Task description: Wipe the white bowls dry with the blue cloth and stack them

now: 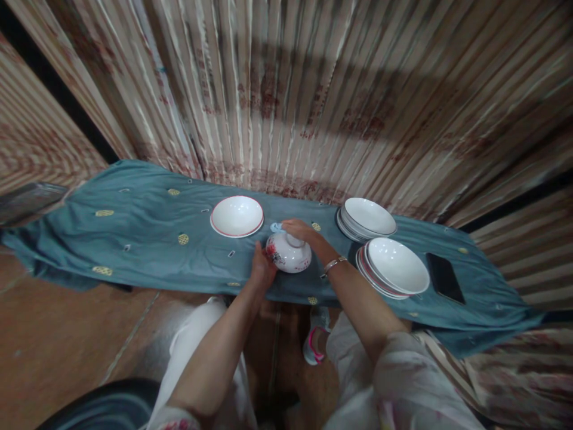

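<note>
A white bowl (pixel 292 258) with red flowers is tipped on its side near the front middle of the table, its patterned outside facing me. My left hand (pixel 263 266) grips the bowl's left side, fingers partly hidden behind it. Over the upper edge of the bowl, my right hand (pixel 299 229) is closed, and a small light blue piece (pixel 276 227), perhaps cloth or sponge, pokes out by its fingertips. Behind and to the left sits a white bowl with a red rim (pixel 237 216), apparently stacked on another.
On the right stand a rear stack of white bowls (pixel 369 216) and a front stack of bowls (pixel 398 266), close to my right forearm. A black phone (pixel 445 278) lies beyond them. A teal patterned cloth (pixel 147 239) covers the table; a pleated curtain (pixel 286 107) hangs behind.
</note>
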Motion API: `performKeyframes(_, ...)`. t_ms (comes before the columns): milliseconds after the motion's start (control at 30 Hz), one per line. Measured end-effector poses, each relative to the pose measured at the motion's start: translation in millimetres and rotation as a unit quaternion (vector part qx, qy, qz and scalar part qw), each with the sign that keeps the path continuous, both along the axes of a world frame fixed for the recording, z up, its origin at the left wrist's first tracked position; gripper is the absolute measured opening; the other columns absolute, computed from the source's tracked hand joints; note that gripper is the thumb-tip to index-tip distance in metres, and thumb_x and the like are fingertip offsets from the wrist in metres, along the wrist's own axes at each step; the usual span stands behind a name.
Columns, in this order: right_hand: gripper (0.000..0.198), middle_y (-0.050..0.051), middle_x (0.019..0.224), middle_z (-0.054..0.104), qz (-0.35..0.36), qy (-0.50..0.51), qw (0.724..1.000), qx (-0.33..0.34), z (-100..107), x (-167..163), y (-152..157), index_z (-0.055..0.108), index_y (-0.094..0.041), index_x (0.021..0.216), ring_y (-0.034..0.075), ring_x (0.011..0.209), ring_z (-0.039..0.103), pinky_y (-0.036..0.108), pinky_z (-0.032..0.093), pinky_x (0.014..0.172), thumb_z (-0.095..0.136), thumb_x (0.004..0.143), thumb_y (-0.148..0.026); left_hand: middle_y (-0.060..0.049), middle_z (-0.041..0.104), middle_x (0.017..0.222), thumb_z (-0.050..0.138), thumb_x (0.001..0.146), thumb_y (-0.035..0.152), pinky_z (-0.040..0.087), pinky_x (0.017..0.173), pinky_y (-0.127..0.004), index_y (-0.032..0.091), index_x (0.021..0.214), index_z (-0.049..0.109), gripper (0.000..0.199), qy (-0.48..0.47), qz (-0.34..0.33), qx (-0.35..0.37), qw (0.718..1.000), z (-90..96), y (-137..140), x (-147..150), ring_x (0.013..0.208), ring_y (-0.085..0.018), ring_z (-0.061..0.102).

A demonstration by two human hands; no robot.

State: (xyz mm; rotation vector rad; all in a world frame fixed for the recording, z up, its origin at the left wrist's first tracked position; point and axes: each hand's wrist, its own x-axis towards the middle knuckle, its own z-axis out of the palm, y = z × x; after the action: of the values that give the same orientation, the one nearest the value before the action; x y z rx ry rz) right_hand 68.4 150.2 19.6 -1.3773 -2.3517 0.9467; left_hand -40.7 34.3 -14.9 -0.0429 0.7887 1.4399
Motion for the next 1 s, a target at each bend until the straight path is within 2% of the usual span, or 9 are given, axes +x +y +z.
performKeyframes(100,0.023,0.004,0.076,0.07,-0.054,0.07,0.996,-0.024,-9.8,9.1,4.7,0.062,-0.022,0.062,0.019,0.076,0.059,0.031,0.049,0.082,0.054,0.082,-0.016,-0.012,0.077,0.086,0.028,0.103,0.043,0.055,0.097,-0.043,0.012,0.121,0.066,0.051,0.007,0.0,-0.065,0.998,6.5,-1.0,0.6,0.102,-0.027,0.073)
performKeyframes(200,0.022,0.003,0.073,0.068,-0.124,0.125,0.983,-0.045,-19.4,20.4,1.9,0.06,-0.023,0.061,0.02,0.077,0.06,0.033,0.051,0.084,0.055,0.082,-0.022,-0.012,0.077,0.088,0.028,0.104,0.043,0.054,0.099,-0.043,0.012,0.122,0.065,0.052,0.008,0.0,-0.081,0.997,12.4,-1.7,1.3,0.104,-0.027,0.072)
performKeyframes(333,0.023,0.002,0.076,0.069,-0.157,0.15,0.975,-0.052,-30.2,36.0,-12.4,0.066,-0.019,0.076,0.019,0.076,0.06,0.034,0.054,0.081,0.047,0.086,-0.026,-0.012,0.078,0.09,0.027,0.104,0.044,0.053,0.101,-0.041,0.012,0.123,0.065,0.053,0.004,-0.001,-0.073,0.997,12.0,-1.5,1.3,0.108,-0.026,0.071)
performKeyframes(567,0.035,0.008,0.104,0.075,-0.213,0.197,0.956,-0.039,-41.0,46.1,-37.7,0.072,-0.014,0.102,0.021,0.096,0.066,0.035,0.052,0.094,0.041,0.089,-0.025,-0.015,0.077,0.108,0.028,0.103,0.045,0.053,0.101,-0.042,0.012,0.132,0.06,0.054,-0.009,-0.012,-0.048,0.999,3.1,0.2,-0.8,0.113,-0.028,0.069)
performKeyframes(700,0.041,0.008,0.114,0.075,-0.234,0.21,0.949,-0.031,-46.6,45.7,-47.2,0.07,-0.015,0.114,0.02,0.109,0.065,0.034,0.05,0.101,0.038,0.091,-0.026,-0.015,0.077,0.111,0.028,0.104,0.045,0.053,0.101,-0.039,0.012,0.132,0.061,0.054,-0.016,-0.014,-0.035,0.999,0.3,0.5,-1.3,0.114,-0.026,0.069)
performKeyframes(833,0.047,0.013,0.118,0.074,-0.249,0.213,0.945,-0.008,-52.2,44.9,-57.8,0.067,-0.009,0.122,0.022,0.117,0.064,0.034,0.047,0.107,0.035,0.093,-0.028,-0.014,0.077,0.108,0.03,0.103,0.045,0.053,0.102,-0.041,0.014,0.131,0.062,0.052,-0.008,-0.016,-0.027,0.999,-4.8,1.7,-2.2,0.114,-0.027,0.069)
performKeyframes(1000,0.051,0.014,0.136,0.065,-0.286,0.171,0.942,0.037,-62.3,45.5,-71.1,0.061,-0.011,0.133,0.022,0.128,0.059,0.037,0.042,0.113,0.032,0.098,-0.033,-0.014,0.077,0.111,0.04,0.1,0.049,0.054,0.101,-0.043,0.015,0.131,0.062,0.051,-0.011,-0.019,0.027,0.999,-15.7,4.6,-2.9,0.114,-0.029,0.069)
